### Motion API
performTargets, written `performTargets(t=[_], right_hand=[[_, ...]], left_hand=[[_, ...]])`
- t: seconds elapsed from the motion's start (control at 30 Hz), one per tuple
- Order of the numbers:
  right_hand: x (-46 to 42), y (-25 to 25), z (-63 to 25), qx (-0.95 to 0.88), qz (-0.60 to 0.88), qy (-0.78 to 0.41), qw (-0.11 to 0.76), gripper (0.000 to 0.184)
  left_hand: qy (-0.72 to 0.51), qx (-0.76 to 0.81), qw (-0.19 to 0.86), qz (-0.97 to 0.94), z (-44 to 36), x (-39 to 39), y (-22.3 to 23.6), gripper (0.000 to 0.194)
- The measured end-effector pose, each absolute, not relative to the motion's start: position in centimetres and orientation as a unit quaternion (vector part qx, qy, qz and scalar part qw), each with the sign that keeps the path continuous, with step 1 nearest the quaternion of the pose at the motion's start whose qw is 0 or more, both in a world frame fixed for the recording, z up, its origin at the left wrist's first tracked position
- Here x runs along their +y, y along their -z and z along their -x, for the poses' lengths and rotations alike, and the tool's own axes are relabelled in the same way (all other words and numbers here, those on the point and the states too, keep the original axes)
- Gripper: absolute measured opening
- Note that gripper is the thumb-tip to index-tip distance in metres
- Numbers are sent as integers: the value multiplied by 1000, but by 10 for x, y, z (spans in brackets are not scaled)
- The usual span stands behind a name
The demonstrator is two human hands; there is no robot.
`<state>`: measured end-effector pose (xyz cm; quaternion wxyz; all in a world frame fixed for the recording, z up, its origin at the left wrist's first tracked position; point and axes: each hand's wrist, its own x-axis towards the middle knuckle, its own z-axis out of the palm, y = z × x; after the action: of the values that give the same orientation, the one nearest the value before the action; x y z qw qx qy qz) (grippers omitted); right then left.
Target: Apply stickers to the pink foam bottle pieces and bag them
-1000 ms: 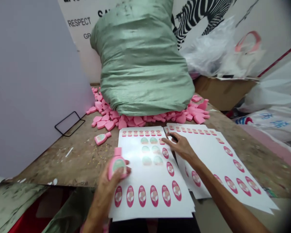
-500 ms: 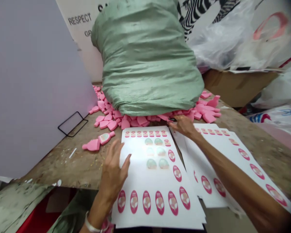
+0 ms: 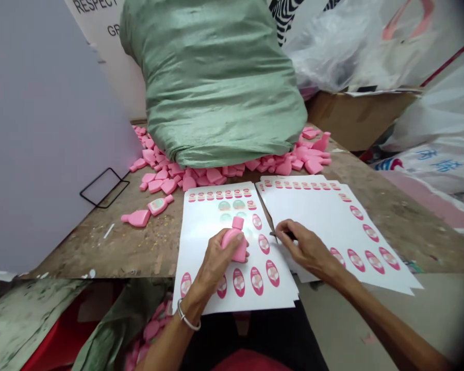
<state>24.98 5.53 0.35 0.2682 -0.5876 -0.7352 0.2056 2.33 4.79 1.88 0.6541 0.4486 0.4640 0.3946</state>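
My left hand (image 3: 214,260) is closed around a small pink plastic bottle (image 3: 238,251), its cap pointing up and away from me. The bottle is above a white sticker sheet (image 3: 204,237) printed with oval pink labels and pale green round ones. My fingers and the bottle cover part of those labels. In my right hand (image 3: 307,250) the fingers pinch a thin dark tool (image 3: 273,234) whose tip points left; its exact kind is unclear. That hand is over the edge of a second sheet stack (image 3: 313,206) on the right.
Many pink bottles (image 3: 212,176) lie heaped beneath a large green sack (image 3: 224,93). Two more (image 3: 137,218) lie on the wooden table's left side, near a black wire frame (image 3: 104,188). A cardboard box (image 3: 355,118) and plastic bags (image 3: 436,159) are at the right.
My right hand has come back from the bottle heap toward me. A pink bottle is now in my left hand, which was empty over the sheet. The camera view has shifted.
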Motion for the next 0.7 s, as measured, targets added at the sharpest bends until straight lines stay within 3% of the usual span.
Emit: performTargets(t=[0.23, 0.53, 0.7], right_hand=[[50, 12, -223, -756, 575, -41, 310, 13], [75, 29, -204, -778, 571, 27, 260, 15], [73, 30, -204, -774, 570, -4, 276, 12]], left_hand=[[-426, 491, 627, -429, -32, 45, -14, 39], [-404, 497, 626, -444, -23, 61, -4, 41], [-410, 494, 615, -458, -25, 62, 3, 42]])
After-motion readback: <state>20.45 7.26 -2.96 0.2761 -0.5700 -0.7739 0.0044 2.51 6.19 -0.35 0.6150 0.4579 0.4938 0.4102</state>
